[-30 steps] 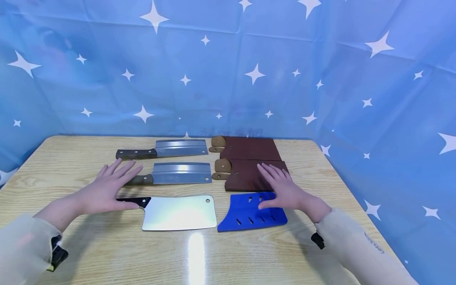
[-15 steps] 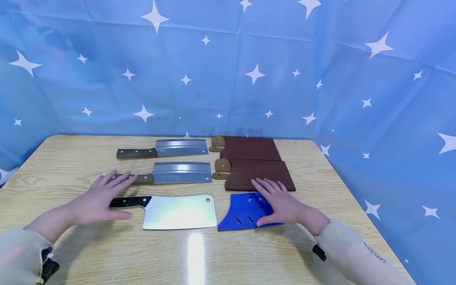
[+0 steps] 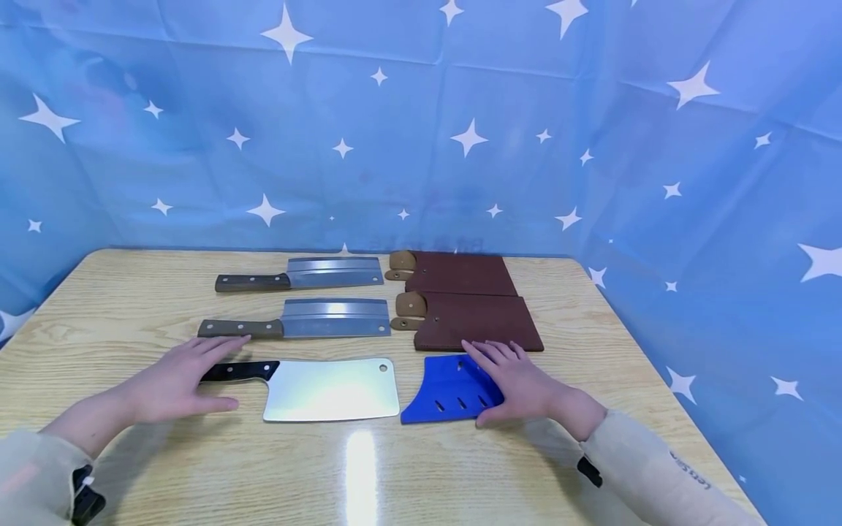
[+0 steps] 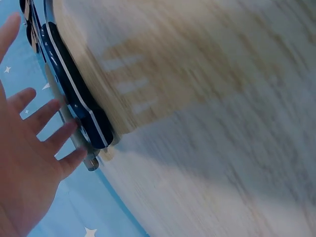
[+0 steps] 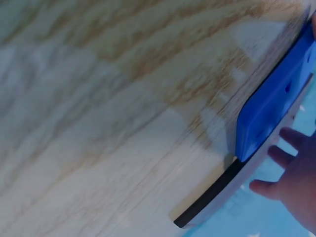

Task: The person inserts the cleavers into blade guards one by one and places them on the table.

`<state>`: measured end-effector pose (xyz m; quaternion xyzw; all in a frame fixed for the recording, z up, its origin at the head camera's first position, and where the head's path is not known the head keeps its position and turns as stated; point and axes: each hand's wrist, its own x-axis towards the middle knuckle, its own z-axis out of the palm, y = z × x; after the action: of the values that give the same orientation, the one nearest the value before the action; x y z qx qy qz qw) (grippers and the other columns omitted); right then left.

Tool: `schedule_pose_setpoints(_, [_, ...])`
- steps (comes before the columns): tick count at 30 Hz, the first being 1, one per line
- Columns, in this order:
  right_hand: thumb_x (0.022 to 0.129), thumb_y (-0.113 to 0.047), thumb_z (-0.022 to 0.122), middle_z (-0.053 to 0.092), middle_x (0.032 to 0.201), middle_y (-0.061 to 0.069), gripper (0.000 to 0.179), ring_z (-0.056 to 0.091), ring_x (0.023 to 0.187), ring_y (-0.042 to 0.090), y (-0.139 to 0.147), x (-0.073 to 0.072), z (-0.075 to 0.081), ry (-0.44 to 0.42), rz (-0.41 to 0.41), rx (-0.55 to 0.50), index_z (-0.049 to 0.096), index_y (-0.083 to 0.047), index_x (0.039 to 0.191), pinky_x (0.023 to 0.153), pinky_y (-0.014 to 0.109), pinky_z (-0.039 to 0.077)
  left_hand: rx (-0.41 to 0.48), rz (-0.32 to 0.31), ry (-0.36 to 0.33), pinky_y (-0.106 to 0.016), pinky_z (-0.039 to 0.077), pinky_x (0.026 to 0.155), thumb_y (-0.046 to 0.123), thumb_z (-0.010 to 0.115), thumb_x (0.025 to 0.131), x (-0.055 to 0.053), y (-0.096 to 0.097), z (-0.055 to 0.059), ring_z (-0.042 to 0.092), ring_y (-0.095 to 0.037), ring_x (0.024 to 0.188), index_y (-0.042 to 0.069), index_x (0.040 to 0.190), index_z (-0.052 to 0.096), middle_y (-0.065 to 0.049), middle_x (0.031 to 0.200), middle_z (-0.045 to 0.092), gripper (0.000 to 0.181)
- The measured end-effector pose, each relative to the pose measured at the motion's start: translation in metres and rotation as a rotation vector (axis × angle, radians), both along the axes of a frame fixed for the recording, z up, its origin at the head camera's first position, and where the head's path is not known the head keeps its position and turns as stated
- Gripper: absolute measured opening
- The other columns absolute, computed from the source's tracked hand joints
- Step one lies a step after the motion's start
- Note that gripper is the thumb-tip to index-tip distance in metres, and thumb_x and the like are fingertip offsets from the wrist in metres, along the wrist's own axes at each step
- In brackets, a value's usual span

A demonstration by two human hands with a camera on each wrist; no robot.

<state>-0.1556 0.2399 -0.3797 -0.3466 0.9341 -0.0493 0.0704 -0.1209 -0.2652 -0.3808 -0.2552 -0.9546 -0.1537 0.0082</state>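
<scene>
In the head view my left hand (image 3: 174, 383) is held with its fingers spread over the black handle (image 3: 237, 371) of a wide, shiny cleaver (image 3: 332, 391). Its palm overlaps the handle's end. The left wrist view shows the fingers apart from the black handle (image 4: 76, 89), not curled round it. On the other side my right hand (image 3: 520, 383), fingers spread too, overlaps the right end of a blue slotted blade cover (image 3: 444, 391). Seen from the right wrist, the fingers stand off from the blue cover (image 5: 274, 101). Neither hand holds anything.
Behind the shiny cleaver lie two more cleavers, one in the middle row (image 3: 335, 318) and one at the back (image 3: 335, 273). Two brown leather sheaths with snap straps, a front one (image 3: 476, 325) and a rear one (image 3: 460, 274), lie to their right. A starry blue curtain (image 3: 421, 161) borders the table.
Both hands have drawn back toward the person, the left also a little to the left. The middle cleaver's handle and the front leather sheath are now uncovered. The cleavers and covers lie as before.
</scene>
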Motion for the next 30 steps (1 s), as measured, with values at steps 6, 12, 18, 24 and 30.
schedule_pose_setpoints(6, [0.066,-0.063,0.072,0.040,0.141,0.012,0.109,0.036,0.128,0.033,0.000,0.000,0.003,-0.056,-0.015,0.024,0.022,-0.013,0.149,0.103,0.058,0.025,0.001,-0.024,-0.014,-0.055,0.044,0.087,0.039,0.074,0.077,-0.003,0.001,-0.005,0.056,-0.040,0.108,0.004,0.129,0.053,-0.017,0.121,0.059,0.067])
schedule_pose_setpoints(12, [0.059,-0.062,0.078,0.044,0.127,0.011,0.113,0.040,0.114,0.026,0.001,-0.001,0.004,-0.092,-0.030,0.033,0.033,-0.003,0.144,0.095,0.049,0.037,0.025,-0.061,-0.049,-0.038,0.050,0.077,0.017,0.071,0.080,-0.009,0.000,-0.007,0.061,-0.022,0.094,0.009,0.111,0.065,-0.003,0.104,0.063,0.033])
schedule_pose_setpoints(18, [0.059,-0.059,0.079,0.043,0.123,0.009,0.103,0.039,0.109,0.023,0.005,-0.003,-0.001,-0.106,-0.010,-0.002,0.040,-0.005,0.138,0.088,0.044,0.041,0.163,-0.095,-0.139,-0.028,0.047,0.075,0.026,0.061,0.090,-0.010,-0.011,-0.007,0.058,-0.008,0.094,0.015,0.119,0.059,0.003,0.108,0.063,0.031])
schedule_pose_setpoints(24, [0.060,-0.053,0.080,0.041,0.131,0.011,0.105,0.040,0.117,0.027,0.007,-0.007,0.003,-0.158,0.051,-0.081,0.034,-0.005,0.141,0.092,0.049,0.039,0.312,-0.129,-0.243,-0.021,0.039,0.065,0.017,0.056,0.094,-0.014,-0.019,-0.005,0.050,0.003,0.079,0.011,0.121,0.056,0.005,0.095,0.063,0.028])
schedule_pose_setpoints(30, [0.061,-0.051,0.080,0.042,0.132,0.010,0.105,0.039,0.118,0.027,0.004,-0.010,0.011,-0.203,0.065,-0.119,0.032,-0.005,0.142,0.091,0.048,0.041,0.353,-0.043,-0.326,-0.022,0.042,0.068,0.021,0.055,0.095,-0.018,-0.016,0.006,0.052,0.004,0.084,0.010,0.124,0.054,-0.004,0.104,0.064,0.031])
